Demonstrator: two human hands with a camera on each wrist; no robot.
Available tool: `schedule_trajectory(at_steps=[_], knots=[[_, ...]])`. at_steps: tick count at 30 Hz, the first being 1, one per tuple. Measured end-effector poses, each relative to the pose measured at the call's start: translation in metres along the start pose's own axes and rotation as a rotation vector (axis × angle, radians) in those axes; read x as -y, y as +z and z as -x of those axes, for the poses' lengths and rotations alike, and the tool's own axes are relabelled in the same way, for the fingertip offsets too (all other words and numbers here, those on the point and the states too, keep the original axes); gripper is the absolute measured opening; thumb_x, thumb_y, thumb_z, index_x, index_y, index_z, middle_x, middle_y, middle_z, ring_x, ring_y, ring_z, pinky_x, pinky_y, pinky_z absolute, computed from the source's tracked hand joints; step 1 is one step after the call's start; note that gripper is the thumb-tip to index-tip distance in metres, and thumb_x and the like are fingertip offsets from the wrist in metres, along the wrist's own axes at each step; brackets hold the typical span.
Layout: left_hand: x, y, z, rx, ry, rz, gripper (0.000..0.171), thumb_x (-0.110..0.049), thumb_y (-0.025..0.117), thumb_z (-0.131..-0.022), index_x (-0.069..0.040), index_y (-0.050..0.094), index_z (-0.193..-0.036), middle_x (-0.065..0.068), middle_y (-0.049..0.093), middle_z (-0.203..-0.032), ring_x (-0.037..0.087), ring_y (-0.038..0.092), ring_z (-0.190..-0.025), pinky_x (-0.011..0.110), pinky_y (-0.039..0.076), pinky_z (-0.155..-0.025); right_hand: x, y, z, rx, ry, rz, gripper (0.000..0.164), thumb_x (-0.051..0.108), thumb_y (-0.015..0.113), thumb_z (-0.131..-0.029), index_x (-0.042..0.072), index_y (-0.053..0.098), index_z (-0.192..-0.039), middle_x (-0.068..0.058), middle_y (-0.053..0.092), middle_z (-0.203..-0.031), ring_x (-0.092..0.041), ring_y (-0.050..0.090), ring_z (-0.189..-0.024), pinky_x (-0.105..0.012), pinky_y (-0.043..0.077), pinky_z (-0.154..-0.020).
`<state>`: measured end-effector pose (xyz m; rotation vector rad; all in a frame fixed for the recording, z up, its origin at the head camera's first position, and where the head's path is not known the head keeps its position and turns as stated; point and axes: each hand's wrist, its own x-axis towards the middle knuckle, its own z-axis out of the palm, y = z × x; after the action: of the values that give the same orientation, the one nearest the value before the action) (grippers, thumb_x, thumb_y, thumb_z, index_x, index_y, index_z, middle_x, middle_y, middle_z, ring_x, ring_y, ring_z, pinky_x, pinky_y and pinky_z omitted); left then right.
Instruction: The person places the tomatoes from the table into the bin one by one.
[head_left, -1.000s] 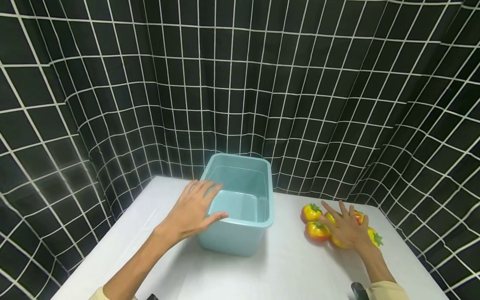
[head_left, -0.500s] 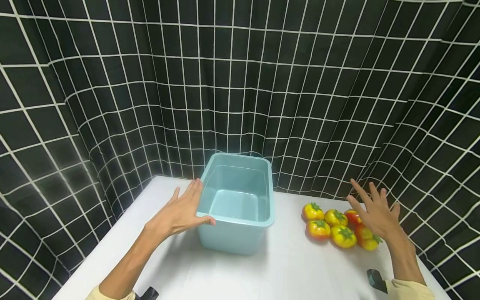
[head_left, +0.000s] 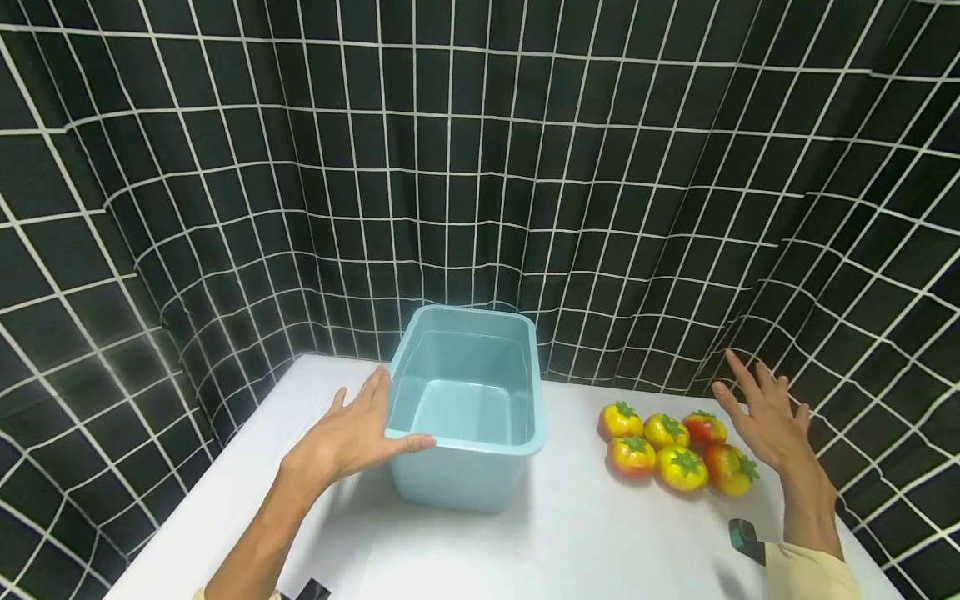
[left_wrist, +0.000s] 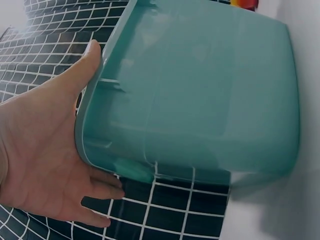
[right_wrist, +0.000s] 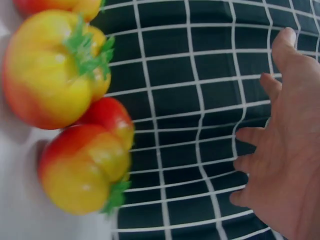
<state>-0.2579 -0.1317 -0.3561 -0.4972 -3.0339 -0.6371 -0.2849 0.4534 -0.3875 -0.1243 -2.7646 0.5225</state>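
Note:
A light blue plastic bin [head_left: 463, 475] stands upright, and its visible inside holds nothing. My left hand [head_left: 337, 442] is at its near left corner, fingers straight along the left side and thumb stretched over the front rim. In the left wrist view the left hand [left_wrist: 45, 150] lies against or very near the rim; contact is hard to tell. Several yellow-and-red tomatoes [head_left: 681, 469] with green leafy tops sit in a cluster right of the bin. My right hand [head_left: 772, 425] hovers beyond their right side, fingers spread, apart from the tomatoes [right_wrist: 47, 70] in the right wrist view.
A white-covered table [head_left: 585, 542] carries everything. Black cloth with a white grid [head_left: 487, 167] hangs around the back and both sides. Dark wrist devices [head_left: 744, 537] sit near the sleeves.
My right hand has lifted off the tomatoes and moved right, holding nothing. The left hand has shifted left from over the bin's opening to its rim. Tomatoes and bin look unmoved.

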Motion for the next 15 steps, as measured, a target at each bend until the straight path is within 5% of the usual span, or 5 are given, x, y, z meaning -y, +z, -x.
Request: schedule_trajectory(at_steps=[8, 15], knots=[[0.0, -0.008, -0.002, 0.032, -0.005, 0.012, 0.137, -0.089, 0.056, -0.082, 0.01, 0.007, -0.164, 0.027, 0.009, -0.174, 0.041, 0.011, -0.164, 0.072, 0.012, -0.127, -0.026, 0.021, 0.002, 0.04, 0.072, -0.067, 0.079, 0.058, 0.028, -0.11, 0.017, -0.007, -0.168, -0.046, -0.004, -0.163, -0.075, -0.009, -0.145, -0.092, -0.005, -0.106], [-0.001, 0.001, -0.003, 0.008, -0.01, 0.046, 0.139, -0.09, 0.058, -0.08, 0.009, 0.008, -0.164, 0.026, 0.011, -0.174, 0.042, 0.014, -0.164, 0.07, 0.016, -0.127, -0.033, 0.01, 0.004, 0.097, 0.105, -0.028, 0.086, 0.059, 0.028, -0.109, 0.004, -0.006, -0.166, -0.049, 0.001, -0.16, -0.077, 0.001, -0.143, -0.093, 0.006, -0.104]])
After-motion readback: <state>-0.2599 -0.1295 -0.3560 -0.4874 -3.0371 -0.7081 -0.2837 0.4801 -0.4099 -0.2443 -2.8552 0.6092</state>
